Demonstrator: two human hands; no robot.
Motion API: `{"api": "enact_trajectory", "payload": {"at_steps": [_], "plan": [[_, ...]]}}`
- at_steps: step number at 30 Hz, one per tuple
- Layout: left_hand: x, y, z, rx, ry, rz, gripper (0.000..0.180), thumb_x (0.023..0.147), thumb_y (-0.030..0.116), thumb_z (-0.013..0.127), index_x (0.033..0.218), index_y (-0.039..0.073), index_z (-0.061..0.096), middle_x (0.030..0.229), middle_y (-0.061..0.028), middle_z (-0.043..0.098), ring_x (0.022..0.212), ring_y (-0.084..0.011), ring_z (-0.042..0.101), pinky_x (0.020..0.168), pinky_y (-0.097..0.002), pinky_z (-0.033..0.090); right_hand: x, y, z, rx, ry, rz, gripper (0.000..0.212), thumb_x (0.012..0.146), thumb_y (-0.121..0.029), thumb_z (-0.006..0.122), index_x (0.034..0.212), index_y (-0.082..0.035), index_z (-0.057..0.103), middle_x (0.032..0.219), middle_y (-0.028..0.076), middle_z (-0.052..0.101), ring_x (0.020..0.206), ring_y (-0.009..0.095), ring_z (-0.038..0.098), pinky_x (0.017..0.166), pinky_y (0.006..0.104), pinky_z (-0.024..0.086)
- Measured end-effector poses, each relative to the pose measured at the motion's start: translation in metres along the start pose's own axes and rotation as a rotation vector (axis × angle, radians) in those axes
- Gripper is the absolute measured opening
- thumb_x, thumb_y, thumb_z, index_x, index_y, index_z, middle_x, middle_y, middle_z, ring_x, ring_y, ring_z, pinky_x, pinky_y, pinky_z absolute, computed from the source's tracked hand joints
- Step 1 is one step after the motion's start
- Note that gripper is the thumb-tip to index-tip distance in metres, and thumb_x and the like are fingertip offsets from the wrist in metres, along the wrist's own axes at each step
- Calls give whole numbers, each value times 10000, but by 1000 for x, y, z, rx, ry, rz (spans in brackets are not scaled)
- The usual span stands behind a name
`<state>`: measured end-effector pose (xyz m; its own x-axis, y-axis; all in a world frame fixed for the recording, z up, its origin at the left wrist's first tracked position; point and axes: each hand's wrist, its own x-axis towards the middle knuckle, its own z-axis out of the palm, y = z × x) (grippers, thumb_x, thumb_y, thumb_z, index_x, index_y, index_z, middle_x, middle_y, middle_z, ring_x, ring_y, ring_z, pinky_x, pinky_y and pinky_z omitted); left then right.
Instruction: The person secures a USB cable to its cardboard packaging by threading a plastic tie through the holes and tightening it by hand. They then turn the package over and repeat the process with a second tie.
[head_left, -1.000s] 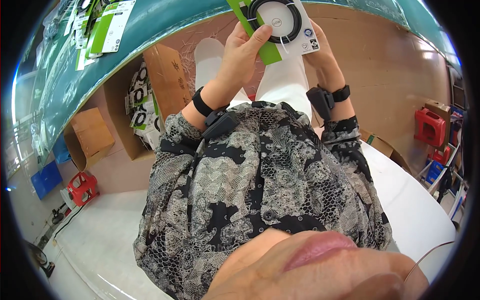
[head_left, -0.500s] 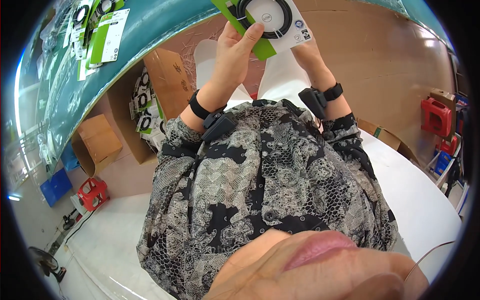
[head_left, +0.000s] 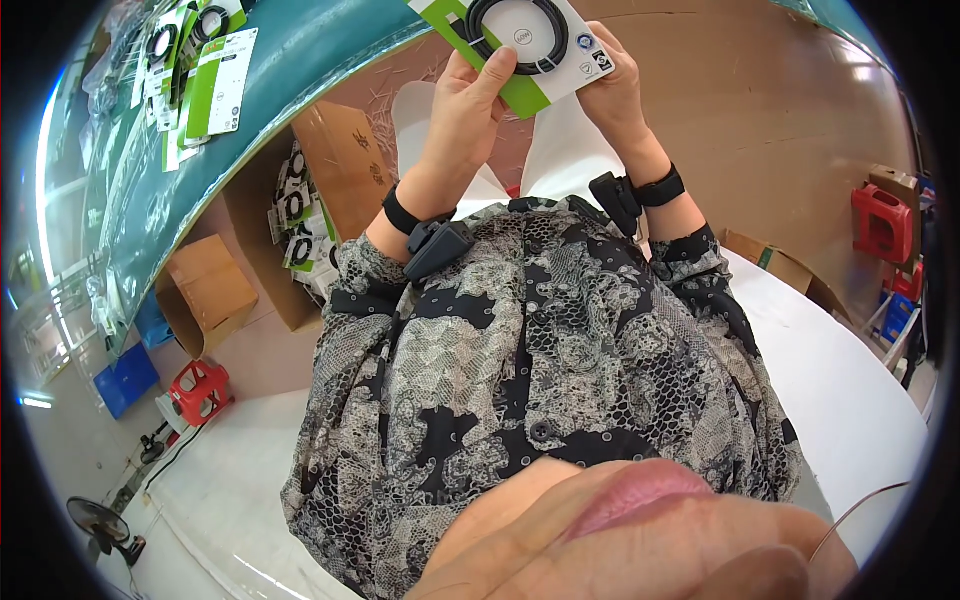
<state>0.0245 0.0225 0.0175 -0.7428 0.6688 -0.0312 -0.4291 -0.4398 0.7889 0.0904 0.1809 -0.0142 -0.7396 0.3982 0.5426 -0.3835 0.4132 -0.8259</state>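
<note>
Centrally at the top edge of the frame, a black coiled cable (head_left: 561,40) is shown fastened to a green-and-white display card (head_left: 588,72), its upper part cut off by the frame. The card is pinched at its lower left by the left hand (head_left: 468,112), the thumb laid on the front beside the coil; at its right edge it is met by the right hand (head_left: 612,90), whose grip is partly hidden and cannot be told. Judged by appearance, the pack should be light, the card thin and bendable though fairly stiff, its smooth face slightly slippery, the cable springy and not easily harmed. It is best held by the card's margins, so that creasing is avoided and the coil is not tugged. At upper left, more carded cables (head_left: 222,85) are heaped on a glossy teal table covering (head_left: 300,55). Below it, similar packs are contained in an open carton (head_left: 260,225), beside which a smaller cardboard box (head_left: 210,285) is placed. Red plastic stools are seen at lower left (head_left: 200,392) and far right (head_left: 882,222), and a fan (head_left: 100,522) at bottom left.
</note>
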Motion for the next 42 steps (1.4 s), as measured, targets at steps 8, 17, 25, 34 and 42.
{"api": "enact_trajectory", "payload": {"at_steps": [8,17,25,34,42], "plan": [[-4,0,4,37,26,-8,299,957,164,565,1223,48,493,1139,-64,610,1010,-169,618,811,-337,548,-8,5,1,-113,6,-28,244,760,77,615,997,18,623,982,59,625,821,179,618,735,269,495],[-1,-15,-4,-109,32,-78,252,967,145,542,1192,33,520,1139,-67,615,1024,-169,610,853,-337,531,-19,32,18,57,-10,-53,400,796,-10,683,1171,11,547,1063,102,631,939,202,624,814,308,509],[3,-17,-17,-18,81,-39,299,947,145,578,1211,19,515,1127,-65,619,1014,-151,601,859,-302,512,-15,46,14,-124,-227,-1,367,813,-27,678,1163,15,576,1095,110,646,1011,198,621,852,317,516],[26,23,-28,223,82,90,310,941,138,580,1206,-4,504,1106,-71,618,990,-133,589,840,-272,496,91,48,0,-499,-187,-417,310,879,-74,611,1189,-70,609,1014,37,640,939,164,597,795,311,520],[31,28,-38,106,92,42,324,936,157,593,1196,-15,505,1101,-69,621,959,-131,597,823,-267,498,127,-24,22,-154,-418,-139,305,904,-100,613,1209,-88,601,967,4,580,842,101,546,724,219,479]]}}
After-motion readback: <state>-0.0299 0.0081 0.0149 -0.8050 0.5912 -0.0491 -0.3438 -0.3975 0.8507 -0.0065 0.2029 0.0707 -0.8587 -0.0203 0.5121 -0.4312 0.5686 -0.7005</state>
